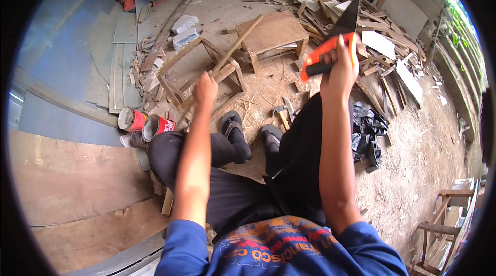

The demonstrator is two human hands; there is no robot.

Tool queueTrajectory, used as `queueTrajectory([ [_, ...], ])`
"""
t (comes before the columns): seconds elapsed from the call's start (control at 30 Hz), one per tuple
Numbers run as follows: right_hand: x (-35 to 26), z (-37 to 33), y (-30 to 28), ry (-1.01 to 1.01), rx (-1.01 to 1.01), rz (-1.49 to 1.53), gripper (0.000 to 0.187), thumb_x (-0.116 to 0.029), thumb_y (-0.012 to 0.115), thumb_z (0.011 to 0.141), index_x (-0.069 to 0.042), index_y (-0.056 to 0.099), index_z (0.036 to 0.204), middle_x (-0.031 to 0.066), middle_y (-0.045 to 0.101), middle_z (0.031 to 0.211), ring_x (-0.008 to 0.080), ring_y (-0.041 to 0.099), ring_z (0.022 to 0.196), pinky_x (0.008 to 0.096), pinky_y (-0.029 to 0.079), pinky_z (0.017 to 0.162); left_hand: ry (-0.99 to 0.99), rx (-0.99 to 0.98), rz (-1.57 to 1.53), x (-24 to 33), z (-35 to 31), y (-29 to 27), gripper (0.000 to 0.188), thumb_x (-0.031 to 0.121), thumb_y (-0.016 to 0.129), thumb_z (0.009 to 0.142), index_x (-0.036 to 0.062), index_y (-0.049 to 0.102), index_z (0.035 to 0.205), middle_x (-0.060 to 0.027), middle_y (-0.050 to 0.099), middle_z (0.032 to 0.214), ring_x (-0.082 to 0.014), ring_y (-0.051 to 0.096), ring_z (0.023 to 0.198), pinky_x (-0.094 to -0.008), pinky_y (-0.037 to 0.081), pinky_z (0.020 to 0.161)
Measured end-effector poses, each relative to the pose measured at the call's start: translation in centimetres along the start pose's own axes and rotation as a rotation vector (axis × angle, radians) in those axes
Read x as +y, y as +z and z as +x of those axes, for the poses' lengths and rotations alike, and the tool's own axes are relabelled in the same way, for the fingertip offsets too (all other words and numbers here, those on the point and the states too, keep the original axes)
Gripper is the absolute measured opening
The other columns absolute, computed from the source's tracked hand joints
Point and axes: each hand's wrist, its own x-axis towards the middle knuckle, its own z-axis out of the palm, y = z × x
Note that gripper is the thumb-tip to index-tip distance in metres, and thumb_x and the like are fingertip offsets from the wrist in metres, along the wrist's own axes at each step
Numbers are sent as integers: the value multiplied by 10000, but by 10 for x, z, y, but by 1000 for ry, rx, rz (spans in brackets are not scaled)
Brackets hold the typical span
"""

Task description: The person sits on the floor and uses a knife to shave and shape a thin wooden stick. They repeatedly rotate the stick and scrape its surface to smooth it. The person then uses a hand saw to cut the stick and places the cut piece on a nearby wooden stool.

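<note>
My right hand point(338, 72) is wrapped round the orange and black handle of a handsaw point(343, 23), whose dark blade points up and away from me. On the left, my left hand point(205, 89) grips a thin wooden strip point(238, 41) that slants up to the right and down past my wrist. Beyond that hand lies a wooden frame point(175, 82) of joined battens, tipped on the ground. A low wooden stool point(274, 33) stands behind the frame, to its right. The saw blade is apart from the strip.
Scrap wood point(382, 33) is heaped at the far right. Near my feet lies a hammer point(282, 116). Red cans point(157, 127) stand by my left knee, and a black plastic bag point(368, 134) lies right of my leg. Plywood sheets point(82, 178) are at the left.
</note>
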Motion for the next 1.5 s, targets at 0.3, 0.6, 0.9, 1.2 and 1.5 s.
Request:
queueTrajectory([
  [0.3, 25, -58, -29, 244, 90, -144, 123, -62, 588, 932, -89, 471, 958, -55, 382, 656, 40, 348, 545, 232, 299, 505, 180, 130, 315, -63, -37, 70, 654, 247, 639, 868, 115, 366, 1447, -139, 436, 1402, -298, 353, 1359, -541, 248, 1100],
  [0.6, 29, -57, -15, 228, 84, -347, 125, -74, 479, 985, -60, 467, 862, -50, 315, 626, 54, 295, 533, 244, 300, 545, 204, 162, 490, -81, 23, 95, 630, 181, 644, 827, 153, 411, 1411, -73, 509, 1276, -256, 485, 1171, -518, 283, 1058],
  [0.9, 52, -54, -29, 320, 123, -434, 49, -60, 480, 980, -37, 474, 937, -44, 325, 621, 61, 298, 524, 243, 307, 529, 203, 11, 370, -107, 142, 104, 691, 173, 618, 881, 143, 285, 1486, -133, 414, 1414, -318, 376, 1329, -573, 176, 1129],
  [1.2, 50, -37, -40, 275, 257, -508, 102, -59, 520, 943, -23, 480, 1030, -39, 332, 626, 64, 315, 527, 240, 316, 530, 366, 234, -110, -49, 181, 117, 381, 189, 498, 970, 83, 497, 1337, -162, 510, 1343, -307, 607, 1102, -458, 501, 911],
  [1.5, 57, -37, -47, 320, 231, -415, 144, -67, 549, 943, -40, 441, 1034, -32, 369, 632, 65, 350, 525, 243, 332, 520, -190, 118, -518, 86, 162, 243, 693, 576, 727, 753, -54, 645, 1030, -202, 694, 924, -256, 666, 696, -367, 526, 627],
])
